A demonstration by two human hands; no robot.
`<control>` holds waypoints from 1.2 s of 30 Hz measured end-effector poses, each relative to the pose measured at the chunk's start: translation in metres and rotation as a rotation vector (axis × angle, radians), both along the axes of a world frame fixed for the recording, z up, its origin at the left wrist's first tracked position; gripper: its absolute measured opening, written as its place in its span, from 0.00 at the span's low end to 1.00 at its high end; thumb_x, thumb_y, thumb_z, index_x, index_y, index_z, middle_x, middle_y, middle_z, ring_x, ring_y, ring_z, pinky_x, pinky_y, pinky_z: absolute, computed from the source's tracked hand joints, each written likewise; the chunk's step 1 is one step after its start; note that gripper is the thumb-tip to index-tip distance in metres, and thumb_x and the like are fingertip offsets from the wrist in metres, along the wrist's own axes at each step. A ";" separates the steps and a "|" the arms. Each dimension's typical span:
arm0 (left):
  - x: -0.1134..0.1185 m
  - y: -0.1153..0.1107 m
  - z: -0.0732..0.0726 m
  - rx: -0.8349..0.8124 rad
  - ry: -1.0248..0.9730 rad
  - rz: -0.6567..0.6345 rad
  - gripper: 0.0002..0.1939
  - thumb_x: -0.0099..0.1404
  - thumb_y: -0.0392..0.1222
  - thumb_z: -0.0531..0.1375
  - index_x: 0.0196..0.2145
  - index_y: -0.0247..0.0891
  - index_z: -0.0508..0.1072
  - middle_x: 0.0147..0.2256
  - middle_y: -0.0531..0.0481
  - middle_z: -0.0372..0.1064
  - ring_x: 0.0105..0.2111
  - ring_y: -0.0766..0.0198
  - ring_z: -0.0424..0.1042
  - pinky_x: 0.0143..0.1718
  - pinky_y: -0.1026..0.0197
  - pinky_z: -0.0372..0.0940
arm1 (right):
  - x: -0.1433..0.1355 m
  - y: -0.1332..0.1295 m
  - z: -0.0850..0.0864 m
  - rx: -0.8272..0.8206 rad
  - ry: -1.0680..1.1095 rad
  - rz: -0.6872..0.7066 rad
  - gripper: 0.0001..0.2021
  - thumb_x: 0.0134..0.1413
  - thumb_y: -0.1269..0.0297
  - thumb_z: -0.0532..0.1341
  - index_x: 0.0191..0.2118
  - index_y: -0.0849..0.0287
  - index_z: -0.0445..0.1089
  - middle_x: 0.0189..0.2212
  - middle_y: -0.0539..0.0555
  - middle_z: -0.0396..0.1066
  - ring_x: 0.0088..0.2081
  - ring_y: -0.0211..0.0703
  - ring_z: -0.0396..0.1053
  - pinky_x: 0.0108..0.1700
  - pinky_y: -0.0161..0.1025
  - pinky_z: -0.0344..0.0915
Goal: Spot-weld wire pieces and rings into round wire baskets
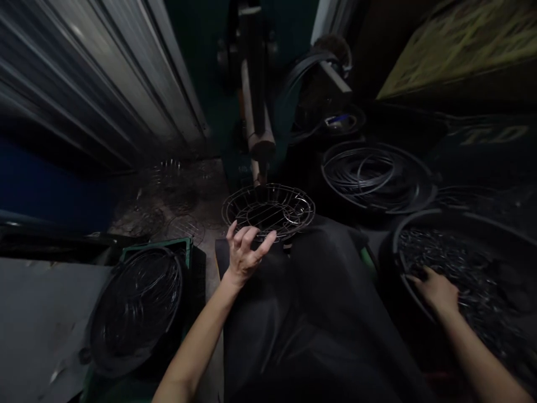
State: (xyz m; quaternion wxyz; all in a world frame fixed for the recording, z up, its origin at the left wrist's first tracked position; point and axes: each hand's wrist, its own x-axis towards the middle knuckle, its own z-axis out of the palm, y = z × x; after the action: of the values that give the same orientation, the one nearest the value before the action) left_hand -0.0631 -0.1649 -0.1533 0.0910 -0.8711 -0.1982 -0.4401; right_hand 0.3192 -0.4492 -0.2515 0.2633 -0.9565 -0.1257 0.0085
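A round wire basket (268, 215) sits tilted beneath the upright rod (260, 143) of a machine, directly ahead of me. Its near rim is in my left hand (244, 252), whose curved fingers and thumb rest along the wire. To the right, my right hand (438, 291) reaches over the near wall of a black tub (403, 235) of small shiny metal pieces (474, 291). Its fingers are bent and drawn together just inside the rim; what they hold, if anything, is too dark to make out.
A black basin (100, 352) of wire rings stands on a green crate (188, 246) at left. Coiled wire (361, 170) fills another tub behind on the right. Wire pieces lie on the floor beside corrugated sheeting (126, 67). A dark apron (319, 324) covers my lap.
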 end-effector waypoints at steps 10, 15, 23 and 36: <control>0.001 -0.015 -0.005 0.025 0.067 -0.035 0.20 0.58 0.35 0.63 0.47 0.53 0.70 0.40 0.50 0.65 0.45 0.63 0.63 0.56 0.51 0.56 | -0.016 -0.010 0.025 -0.222 0.290 -0.278 0.20 0.33 0.71 0.64 0.10 0.50 0.50 0.12 0.47 0.43 0.27 0.53 0.64 0.33 0.50 0.47; 0.006 -0.008 0.002 -0.201 0.053 -0.043 0.28 0.58 0.35 0.61 0.55 0.44 0.61 0.44 0.45 0.63 0.47 0.57 0.64 0.55 0.48 0.58 | -0.055 0.017 0.070 0.101 -0.139 -0.109 0.10 0.45 0.52 0.58 0.22 0.50 0.61 0.21 0.60 0.62 0.37 0.55 0.70 0.38 0.51 0.54; 0.019 0.007 -0.001 -0.560 0.083 0.013 0.30 0.51 0.33 0.64 0.52 0.38 0.60 0.47 0.43 0.63 0.49 0.54 0.64 0.50 0.51 0.62 | -0.134 0.078 0.066 0.190 0.054 0.569 0.27 0.49 0.36 0.52 0.32 0.58 0.71 0.29 0.55 0.74 0.29 0.45 0.70 0.33 0.41 0.64; 0.035 0.010 0.010 -0.531 0.130 0.061 0.27 0.53 0.33 0.63 0.50 0.36 0.61 0.48 0.42 0.65 0.49 0.53 0.65 0.50 0.51 0.62 | -0.208 0.206 0.125 0.500 0.572 0.690 0.17 0.45 0.49 0.63 0.31 0.59 0.71 0.26 0.52 0.72 0.28 0.41 0.71 0.31 0.35 0.65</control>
State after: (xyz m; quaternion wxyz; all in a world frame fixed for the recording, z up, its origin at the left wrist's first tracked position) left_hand -0.0280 -0.1553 -0.1431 -0.1147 -0.8845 -0.3264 -0.3131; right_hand 0.1116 -0.2428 -0.1261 0.4895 -0.7266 -0.3553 0.3258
